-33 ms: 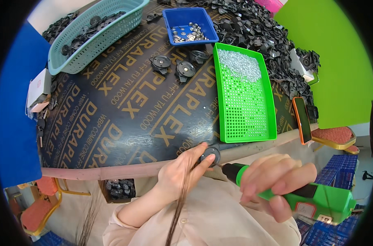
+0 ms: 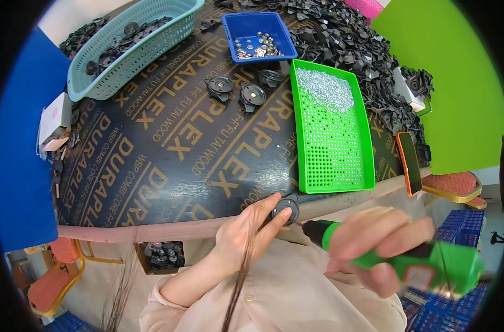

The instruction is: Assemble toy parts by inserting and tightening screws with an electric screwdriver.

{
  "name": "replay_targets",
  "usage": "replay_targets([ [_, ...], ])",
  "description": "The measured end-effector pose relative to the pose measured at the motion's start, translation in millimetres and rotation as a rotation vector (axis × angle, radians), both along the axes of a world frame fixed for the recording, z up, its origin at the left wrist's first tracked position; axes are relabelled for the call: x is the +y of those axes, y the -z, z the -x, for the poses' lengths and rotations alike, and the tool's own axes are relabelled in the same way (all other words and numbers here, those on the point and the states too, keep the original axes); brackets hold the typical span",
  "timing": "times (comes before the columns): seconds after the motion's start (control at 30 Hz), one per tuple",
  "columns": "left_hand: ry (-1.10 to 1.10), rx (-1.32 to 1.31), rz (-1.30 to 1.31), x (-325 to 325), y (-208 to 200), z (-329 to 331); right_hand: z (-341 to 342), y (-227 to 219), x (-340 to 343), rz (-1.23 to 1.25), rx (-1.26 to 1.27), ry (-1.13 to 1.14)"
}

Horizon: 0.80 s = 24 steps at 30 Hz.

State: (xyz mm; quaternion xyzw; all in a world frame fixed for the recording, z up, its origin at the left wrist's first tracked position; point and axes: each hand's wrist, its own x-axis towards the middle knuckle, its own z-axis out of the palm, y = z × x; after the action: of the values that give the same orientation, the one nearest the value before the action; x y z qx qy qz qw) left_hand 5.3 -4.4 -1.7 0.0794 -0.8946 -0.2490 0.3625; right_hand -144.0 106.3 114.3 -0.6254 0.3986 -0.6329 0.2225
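The left hand [image 2: 246, 229] pinches a small round black plastic disc with a pale metal centre [image 2: 285, 209] at the near edge of the dark, glossy plywood tabletop with yellow lettering [image 2: 169, 149], fingers curled around its rim. The right hand [image 2: 382, 243] is wrapped fully around the grip of a green and black plastic cordless screwdriver [image 2: 407, 263], whose black nose points left at the disc; the hand and tool are blurred.

Behind them lies a flat bright green perforated plastic tray [image 2: 332, 149] with a heap of small silvery screws [image 2: 327, 88] at its far end. A blue rectangular plastic bin [image 2: 230, 25] holds shiny metal washers or similar small pieces. A teal latticed plastic basket [image 2: 91, 77] carries black round parts. Two more black discs [image 2: 235, 91] sit loose on the table, and a large pile of black plastic pieces [image 2: 363, 50] spreads along the far right. An orange-cased phone [image 2: 410, 163] lies beside the tray.

Compared with the earlier frame, nothing visible differs: hands, tool and disc sit in the same places
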Motion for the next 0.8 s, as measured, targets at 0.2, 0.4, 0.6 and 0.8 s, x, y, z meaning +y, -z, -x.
replay_targets([
  [0.2,0.033,-0.279,-0.359,-15,-43,-83,18,-12,26,0.283,-0.307,0.122],
  [0.4,-0.433,-0.681,-0.335,-42,-101,-179,41,-5,32,0.357,-0.219,0.349],
  [0.6,-0.311,-0.434,0.283,-116,-81,-42,43,1,13,0.422,-0.271,0.575],
  [0.8,-0.264,-0.487,0.332,-178,-47,57,59,5,-19,0.331,-0.202,0.756],
])
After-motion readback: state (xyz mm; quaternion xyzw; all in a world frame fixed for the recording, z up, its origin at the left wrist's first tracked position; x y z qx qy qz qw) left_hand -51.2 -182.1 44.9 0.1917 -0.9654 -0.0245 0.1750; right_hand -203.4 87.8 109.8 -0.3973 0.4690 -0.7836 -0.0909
